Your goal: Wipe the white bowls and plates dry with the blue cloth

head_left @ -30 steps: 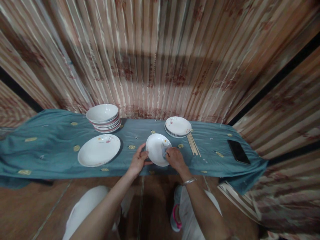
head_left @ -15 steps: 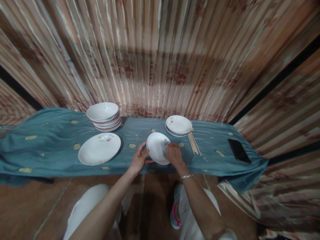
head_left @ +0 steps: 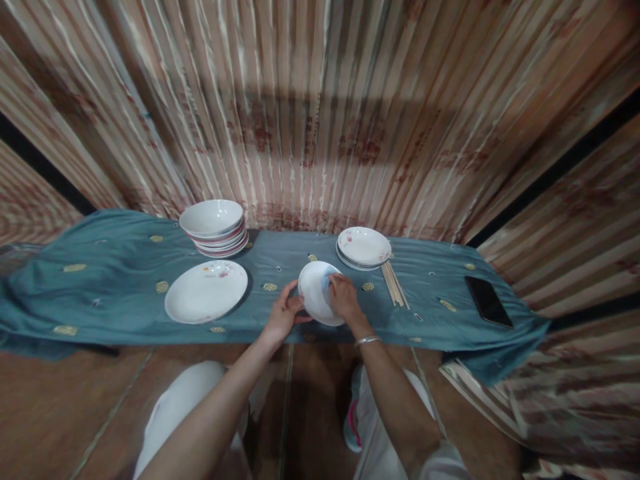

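A small white plate (head_left: pixel 316 300) is held at the front middle of the cloth-covered table. My left hand (head_left: pixel 285 313) grips its left rim, with the thumb near the edge and fingers around the side. Over the plate's right part, my right hand (head_left: pixel 343 297) is closed on a light blue cloth (head_left: pixel 326 280), pressed to the plate's inner face. Most of that cloth is hidden under my fingers. To the left lies a large white oval plate (head_left: pixel 205 297) with a floral print. Behind the right hand is a stack of small floral plates (head_left: pixel 364 247).
Stacked bowls and plates (head_left: pixel 214 227) stand at the back left. Several chopsticks (head_left: pixel 395 285) lie beside the small plate stack, and a black phone (head_left: pixel 488 301) rests at the right end. A pleated curtain (head_left: pixel 280 133) hangs behind the table (head_left: pixel 130 293).
My right hand has shifted the blue cloth slightly up across the plate's surface. My left hand keeps its hold on the rim. The whole view has moved slightly.
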{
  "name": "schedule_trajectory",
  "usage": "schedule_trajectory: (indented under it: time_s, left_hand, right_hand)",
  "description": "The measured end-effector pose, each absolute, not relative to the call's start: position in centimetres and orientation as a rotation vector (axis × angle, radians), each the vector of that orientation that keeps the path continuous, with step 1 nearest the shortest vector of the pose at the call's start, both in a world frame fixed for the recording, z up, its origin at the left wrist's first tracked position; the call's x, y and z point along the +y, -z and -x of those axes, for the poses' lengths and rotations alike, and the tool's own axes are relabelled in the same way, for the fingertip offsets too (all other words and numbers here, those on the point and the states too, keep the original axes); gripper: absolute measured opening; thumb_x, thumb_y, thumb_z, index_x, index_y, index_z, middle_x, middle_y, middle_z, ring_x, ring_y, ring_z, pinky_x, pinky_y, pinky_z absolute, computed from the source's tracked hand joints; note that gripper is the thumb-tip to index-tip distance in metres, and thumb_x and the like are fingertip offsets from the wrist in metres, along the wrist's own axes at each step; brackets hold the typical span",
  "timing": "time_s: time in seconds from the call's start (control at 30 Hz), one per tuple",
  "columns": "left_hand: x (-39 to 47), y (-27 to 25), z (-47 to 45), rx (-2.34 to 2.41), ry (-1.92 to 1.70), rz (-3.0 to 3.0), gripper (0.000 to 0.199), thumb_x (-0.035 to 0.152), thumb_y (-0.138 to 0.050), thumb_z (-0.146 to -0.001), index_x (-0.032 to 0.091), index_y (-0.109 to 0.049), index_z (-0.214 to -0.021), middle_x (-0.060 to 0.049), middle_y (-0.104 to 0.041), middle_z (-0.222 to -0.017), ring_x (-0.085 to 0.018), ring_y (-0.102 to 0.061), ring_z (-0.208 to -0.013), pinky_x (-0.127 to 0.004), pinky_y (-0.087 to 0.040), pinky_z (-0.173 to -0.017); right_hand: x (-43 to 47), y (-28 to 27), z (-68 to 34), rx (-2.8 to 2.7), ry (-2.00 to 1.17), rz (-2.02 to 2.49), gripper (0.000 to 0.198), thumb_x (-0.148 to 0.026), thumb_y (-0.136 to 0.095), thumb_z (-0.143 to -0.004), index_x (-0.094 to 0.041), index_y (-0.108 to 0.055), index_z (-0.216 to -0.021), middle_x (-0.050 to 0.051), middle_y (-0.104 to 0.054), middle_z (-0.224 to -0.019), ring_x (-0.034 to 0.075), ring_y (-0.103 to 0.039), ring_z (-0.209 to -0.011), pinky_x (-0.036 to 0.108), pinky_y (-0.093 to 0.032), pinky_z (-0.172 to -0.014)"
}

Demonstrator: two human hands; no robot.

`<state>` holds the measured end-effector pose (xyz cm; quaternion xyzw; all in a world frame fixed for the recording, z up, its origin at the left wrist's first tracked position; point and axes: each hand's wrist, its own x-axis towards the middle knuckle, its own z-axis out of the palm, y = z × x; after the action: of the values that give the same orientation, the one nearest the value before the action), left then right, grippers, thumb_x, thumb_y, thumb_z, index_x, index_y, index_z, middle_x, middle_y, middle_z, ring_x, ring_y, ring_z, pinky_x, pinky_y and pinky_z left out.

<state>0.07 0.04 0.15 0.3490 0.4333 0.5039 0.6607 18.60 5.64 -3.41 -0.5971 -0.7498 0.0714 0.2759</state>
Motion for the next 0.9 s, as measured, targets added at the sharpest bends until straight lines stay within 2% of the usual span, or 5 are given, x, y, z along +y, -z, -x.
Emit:
schedule_trajectory:
  time_s: [0.27, 0.73, 0.9]
  left_hand:
    - [0.0, 0.1, -0.1, 0.977, -1.152, -0.777, 0.074, 0.031, -0.081, -0.064, 0.021, -0.052, -0.132, -0.001, -0.067, -0.079, -0.024, -0.068, -0.08, -0.041, -0.062, -0.067]
    - [0.1, 0.5, 0.0, 0.978, -1.147, -0.767, 0.077, 0.035, -0.081, -0.064, 0.019, -0.05, -0.132, -0.004, -0.07, -0.081, -0.027, -0.07, -0.085, -0.045, -0.061, -0.071]
    - [0.0, 0.5, 0.0, 0.976, -1.144, -0.755, 0.075, 0.033, -0.08, -0.066, 0.02, -0.049, -0.133, -0.003, -0.07, -0.079, -0.028, -0.071, -0.084, -0.046, -0.062, -0.07]
  right_hand:
    - [6.3, 3.2, -17.1, -1.966, -0.275, 1.558, 0.035, -0.013, -0.042, -0.092, -0.013, -0.065, -0.119, 0.016, -0.065, -0.128, 0.025, -0.056, -0.123, 0.041, -0.039, -0.111]
    - [6.5, 3.4, -15.6, -1.948, -0.473, 1.285, 0.036, -0.018, -0.042, -0.092, -0.017, -0.067, -0.119, 0.013, -0.064, -0.13, 0.023, -0.054, -0.125, 0.042, -0.037, -0.113]
    - [5.8, 3.0, -15.1, -1.949, -0.538, 1.198, 0.037, -0.015, -0.044, -0.089, -0.021, -0.069, -0.115, 0.008, -0.067, -0.126, 0.021, -0.058, -0.121, 0.039, -0.038, -0.112]
